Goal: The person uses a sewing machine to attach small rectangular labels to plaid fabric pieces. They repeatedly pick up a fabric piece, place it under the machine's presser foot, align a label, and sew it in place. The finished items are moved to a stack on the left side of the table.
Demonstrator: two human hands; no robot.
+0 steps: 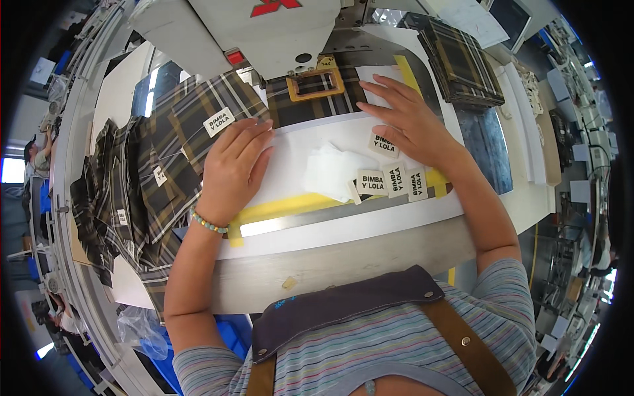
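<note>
A dark plaid fabric piece [280, 112] lies beneath the head of a sewing machine [277, 39], under its yellow-brown rectangular clamp frame [341, 86]. My left hand [232, 168] rests at the left of this piece, fingers slightly bent and thumb apart, holding nothing that shows. Just beyond it, a pale woven label [218, 122] sits on more plaid fabric [191, 125]. My right hand [416, 125] is spread open, its fingertips by the right edge of the clamped piece. Below its palm are a loose label [383, 146] and several others, including one [372, 182] beside crumpled white material [333, 168].
Plaid pieces with labels [122, 191] hang in a heap over the table's left side. A stack of folded plaid pieces [462, 63] stands at the back right. Yellow tape [284, 208] edges the white work surface. A blue bin [231, 333] is below the table.
</note>
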